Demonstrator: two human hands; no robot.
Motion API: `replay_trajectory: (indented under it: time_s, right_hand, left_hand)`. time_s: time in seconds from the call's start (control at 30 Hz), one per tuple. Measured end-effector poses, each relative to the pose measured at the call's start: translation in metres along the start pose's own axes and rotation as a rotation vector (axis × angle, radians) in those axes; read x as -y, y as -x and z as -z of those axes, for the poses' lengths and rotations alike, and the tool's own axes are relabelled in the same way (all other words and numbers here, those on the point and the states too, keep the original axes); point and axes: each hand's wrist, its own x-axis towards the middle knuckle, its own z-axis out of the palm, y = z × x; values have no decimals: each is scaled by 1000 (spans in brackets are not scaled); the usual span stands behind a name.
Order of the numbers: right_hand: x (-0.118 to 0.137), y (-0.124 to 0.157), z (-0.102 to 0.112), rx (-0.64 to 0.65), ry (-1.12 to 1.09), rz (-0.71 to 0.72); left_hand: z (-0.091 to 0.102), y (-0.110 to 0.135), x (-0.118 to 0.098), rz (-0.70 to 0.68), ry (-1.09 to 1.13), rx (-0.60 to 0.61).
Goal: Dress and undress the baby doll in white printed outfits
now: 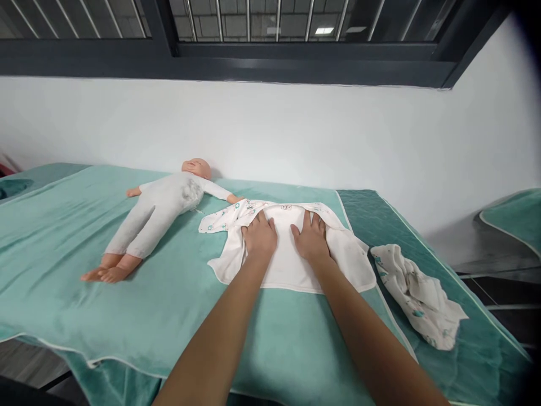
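Observation:
A white baby shirt (291,270) with a small printed pattern on its sleeve lies spread out, inside up, on a light green towel (169,321). My left hand (260,237) rests on the shirt's left half, fingers spread near the collar. On the other half lies my right hand (311,237), also with fingers apart, its tips by the folded front edge. Neither hand grips the cloth. A baby doll (164,203) in a white body lies on its back to the left, one of its hands touching the shirt's sleeve.
Crumpled patterned baby clothing (422,299) lies on the darker green cover (477,349) at the right. Behind the bed stands a white wall (270,135) below a dark-framed barred window (296,65). Another green-covered surface (515,217) shows at the far right.

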Motion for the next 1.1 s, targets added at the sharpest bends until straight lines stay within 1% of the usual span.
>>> replay_trajectory:
  time_s: [0.13, 0.23, 0.4, 0.57, 0.8, 0.97, 1.1]
  right_hand:
    - [1, 3, 3, -130, 1, 68]
    - [0, 3, 3, -151, -24, 89]
    - [-3, 0, -1, -80, -50, 62]
    - [-4, -2, -3, -31, -36, 31]
    - [-2, -4, -1, 70, -28, -29]
    - [-2, -6, 1, 136, -42, -61]
    - [-2, -7, 2, 174, -40, -65]
  left_hand:
    - [2, 2, -1, -14, 0, -78]
    - [3, 2, -2, -2, -2, -71]
    - [-2, -1, 0, 17, -4, 17]
    - [-4, -3, 1, 20, -3, 73]
    - [-5, -5, 1, 30, -14, 133]
    - [-5, -9, 1, 50, -29, 226]
    - [-6, -13, 0, 58, -45, 269]
